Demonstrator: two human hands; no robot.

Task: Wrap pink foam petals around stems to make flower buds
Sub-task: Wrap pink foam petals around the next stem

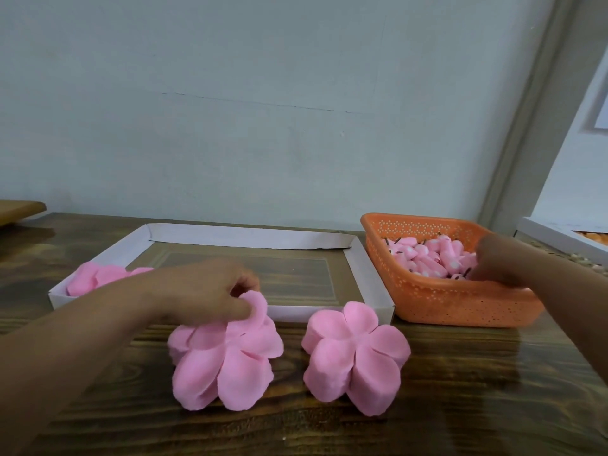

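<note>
Left hand pinches a petal off the left petal stack at lower centre, while right hand, grip hidden, reaches among stems in the orange basket at right

Two petal stacks on table, one white tray, one orange basket (buds too many to count).
</note>
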